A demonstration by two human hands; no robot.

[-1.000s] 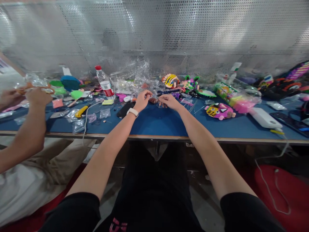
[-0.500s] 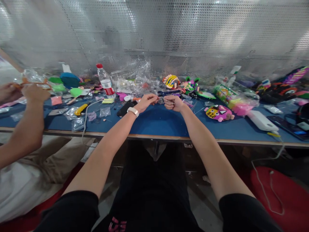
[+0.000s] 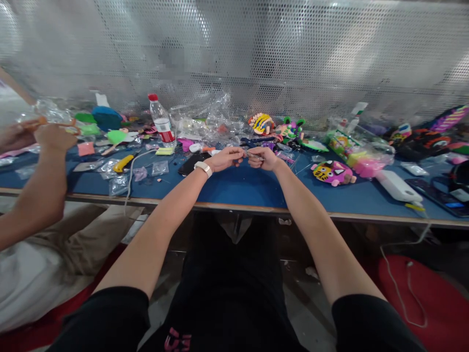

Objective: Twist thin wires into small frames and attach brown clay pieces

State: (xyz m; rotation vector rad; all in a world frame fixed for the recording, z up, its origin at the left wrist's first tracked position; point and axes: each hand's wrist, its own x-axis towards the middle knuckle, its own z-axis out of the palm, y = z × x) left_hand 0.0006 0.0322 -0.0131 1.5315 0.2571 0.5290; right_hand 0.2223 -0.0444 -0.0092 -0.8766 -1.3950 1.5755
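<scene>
Above the middle of the blue table, my left hand is closed in a pinch, a white band on its wrist. My right hand faces it, fingers curled and pinched around a small shiny piece that looks like clear plastic. The fingertips of both hands nearly meet at this piece. Whether the left fingers also grip it is too small to tell. A black flat phone-like object lies beside my left wrist. To the right of my right hand rests a pink and yellow animal-face clay craft.
A red-capped bottle, a yellow cutter and small clear bags stand or lie left. Crumpled plastic and colourful crafts line the back. A white power bank with a cable is right. A co-worker's hands hold something orange.
My two hands have come closer together, so their fingertips almost touch. The shiny piece at my right fingers shows more plainly. The view has shifted slightly.
</scene>
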